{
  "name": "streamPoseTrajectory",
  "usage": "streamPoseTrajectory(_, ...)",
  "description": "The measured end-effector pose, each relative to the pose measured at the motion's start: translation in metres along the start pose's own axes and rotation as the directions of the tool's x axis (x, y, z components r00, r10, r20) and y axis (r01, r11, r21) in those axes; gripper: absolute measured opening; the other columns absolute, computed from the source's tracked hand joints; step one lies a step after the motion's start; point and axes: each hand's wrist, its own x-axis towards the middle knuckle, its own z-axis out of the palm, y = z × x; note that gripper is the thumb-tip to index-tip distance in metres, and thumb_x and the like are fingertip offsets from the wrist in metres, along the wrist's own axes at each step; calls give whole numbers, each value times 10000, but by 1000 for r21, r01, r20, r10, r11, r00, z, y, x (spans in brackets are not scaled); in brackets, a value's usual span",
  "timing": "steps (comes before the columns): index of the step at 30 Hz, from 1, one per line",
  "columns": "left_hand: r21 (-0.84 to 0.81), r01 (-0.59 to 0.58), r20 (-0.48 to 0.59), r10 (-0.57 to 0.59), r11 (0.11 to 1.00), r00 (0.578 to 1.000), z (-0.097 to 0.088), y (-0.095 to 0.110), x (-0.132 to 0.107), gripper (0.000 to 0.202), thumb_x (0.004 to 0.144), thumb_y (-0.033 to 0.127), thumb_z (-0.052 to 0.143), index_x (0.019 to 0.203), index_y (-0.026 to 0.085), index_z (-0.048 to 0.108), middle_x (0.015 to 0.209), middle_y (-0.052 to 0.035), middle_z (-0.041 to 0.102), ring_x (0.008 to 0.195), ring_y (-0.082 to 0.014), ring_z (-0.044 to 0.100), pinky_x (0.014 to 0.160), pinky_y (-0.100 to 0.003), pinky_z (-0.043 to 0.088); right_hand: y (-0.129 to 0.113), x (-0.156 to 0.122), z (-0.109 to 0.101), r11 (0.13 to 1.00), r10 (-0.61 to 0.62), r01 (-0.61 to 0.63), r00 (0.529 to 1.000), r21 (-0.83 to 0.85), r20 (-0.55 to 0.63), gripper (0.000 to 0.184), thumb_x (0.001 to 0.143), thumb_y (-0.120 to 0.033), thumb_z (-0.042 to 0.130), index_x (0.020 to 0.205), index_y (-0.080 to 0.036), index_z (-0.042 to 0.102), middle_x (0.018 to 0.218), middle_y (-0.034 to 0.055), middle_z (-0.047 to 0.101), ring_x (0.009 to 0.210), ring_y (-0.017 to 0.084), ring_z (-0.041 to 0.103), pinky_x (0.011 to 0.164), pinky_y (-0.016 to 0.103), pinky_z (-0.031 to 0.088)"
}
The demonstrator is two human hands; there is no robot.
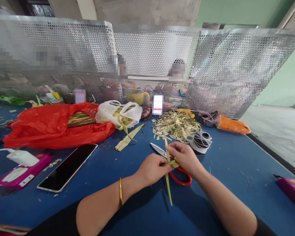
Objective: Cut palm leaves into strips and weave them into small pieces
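Observation:
Both my hands meet over the blue table (pixel 231 164) and pinch a folded green-yellow leaf strip (pixel 168 183). My left hand (pixel 151 168), with a gold bangle on its wrist, grips the fold from the left. My right hand (pixel 185 157) pinches it from the right. One end of the strip points up, the long end hangs down toward me. Red-handled scissors (pixel 179 175) lie on the table just under and behind my hands, blades pointing left.
A heap of leaf trimmings (pixel 177 126), a spool of thread (pixel 201 141) and an orange pouch (pixel 232 125) lie beyond. A red bag (pixel 46 126) and white bag (pixel 118 113) of leaves sit at left, by a phone (pixel 67 167) and pink case (pixel 22 173). Perforated metal screen (pixel 149 55) behind; people beyond it.

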Motion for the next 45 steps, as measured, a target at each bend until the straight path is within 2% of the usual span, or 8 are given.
streamPoseTrajectory(6,-82,21,55,-17,996,998,-2,5,-1,397,773,421,590,494,184,435,427,55,362,441,-86,360,463,-239,218,3,-8,10,950,-140,124,990,-286,-35,345,790,-352,562,522,-202,407,519,-48,398,538,104,359,516,237,270)
streamPoseTrajectory(14,-307,129,6,-133,943,991,-12,12,1,304,741,371,621,527,173,535,421,57,423,418,-87,388,459,-241,254,-5,-5,-4,744,-286,262,956,-615,63,328,934,-382,399,690,-219,547,612,2,562,593,153,501,598,256,306)
streamPoseTrajectory(25,-422,146,60,-133,895,989,-17,19,0,296,705,378,686,544,136,626,510,-9,606,418,-79,459,477,-232,330,7,2,-2,799,-232,137,969,-586,-90,159,883,-320,496,791,-218,574,586,-22,578,528,156,506,531,254,332)
streamPoseTrajectory(27,-492,195,50,-197,848,979,-18,17,2,253,697,368,701,618,129,670,535,-13,627,423,-84,495,480,-228,343,3,1,-8,744,-362,210,925,-634,-119,172,902,-320,497,832,-206,606,690,17,631,638,184,566,602,280,377)
streamPoseTrajectory(30,-594,246,-1,-306,766,952,-21,14,6,249,692,367,713,734,121,709,585,-35,664,455,-102,557,482,-222,356,-9,-7,-15,560,-662,417,744,-716,-84,172,928,-286,504,921,-193,648,895,78,660,848,221,588,762,343,394)
streamPoseTrajectory(35,-718,174,-86,-335,674,938,-20,7,9,304,613,393,778,635,107,676,580,-33,640,520,-111,554,500,-220,367,-18,-25,3,58,-715,740,499,-670,490,211,956,-167,442,878,-182,637,754,37,606,706,173,518,721,346,348)
streamPoseTrajectory(40,-763,177,-89,-372,622,924,-17,5,9,330,558,397,810,631,103,680,624,-29,643,582,-115,546,561,-230,394,-9,-28,27,-178,-587,667,519,-724,622,192,929,-100,423,969,-125,610,872,96,620,798,228,529,737,374,342)
streamPoseTrajectory(45,-735,190,8,-272,651,962,-26,12,7,366,561,429,818,674,106,689,653,-20,641,628,-120,556,631,-245,419,-3,-24,23,-42,-659,636,561,-770,500,270,973,-111,350,820,-162,566,741,46,586,663,188,484,676,344,319)
